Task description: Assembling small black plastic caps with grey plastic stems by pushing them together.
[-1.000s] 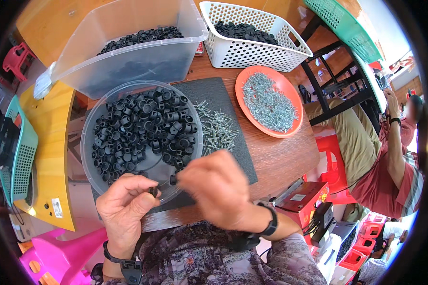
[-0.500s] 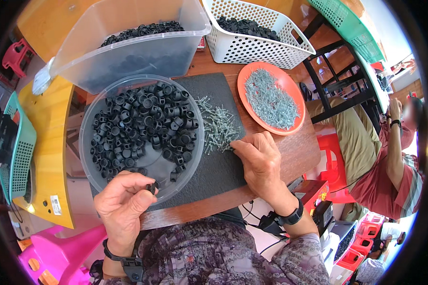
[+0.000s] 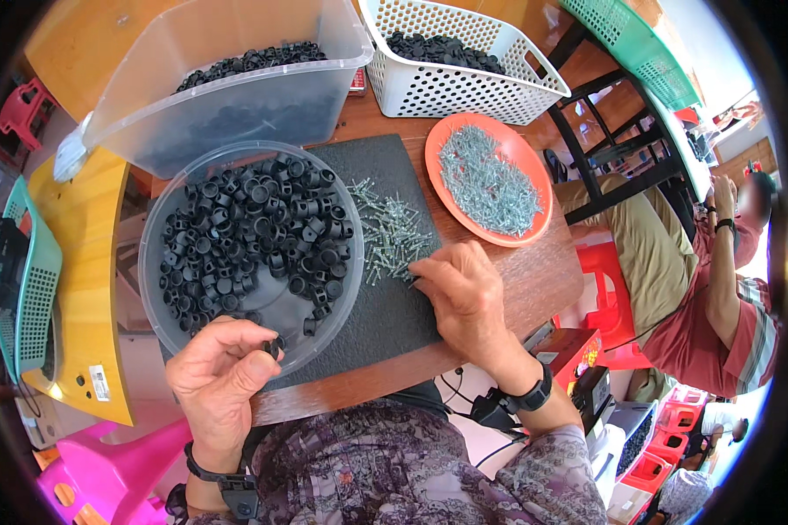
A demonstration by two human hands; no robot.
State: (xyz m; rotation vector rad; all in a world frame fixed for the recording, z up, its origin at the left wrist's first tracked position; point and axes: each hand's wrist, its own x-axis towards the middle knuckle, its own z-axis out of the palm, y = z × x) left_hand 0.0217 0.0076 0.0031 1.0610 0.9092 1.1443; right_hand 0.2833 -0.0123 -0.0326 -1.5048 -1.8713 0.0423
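Between the thumb and forefinger of my left hand (image 3: 219, 372) is a small black plastic cap (image 3: 273, 347), held over the near rim of a clear round tub (image 3: 355, 289). Many more black caps (image 3: 254, 206) fill most of that tub. My right hand (image 3: 462, 296) has its thumb and forefinger pinched together at the near right edge of a loose pile of small silver screws (image 3: 392, 232). Anything between those fingertips is too small to make out. The screws lie on a dark mat (image 3: 394, 319), to the right of the tub.
An orange plate (image 3: 534, 229) heaped with silver screws stands at the right. Behind are a large clear bin (image 3: 228, 114) and a white perforated basket (image 3: 464, 98), both holding black parts. The wooden table's edge (image 3: 359, 385) runs close to me. A person (image 3: 718, 289) sits at the right.
Both hands keep their pinches. The whole view has shifted slightly, with the table and its things a little further left. The right fingertips stay at the edge of the screw pile.
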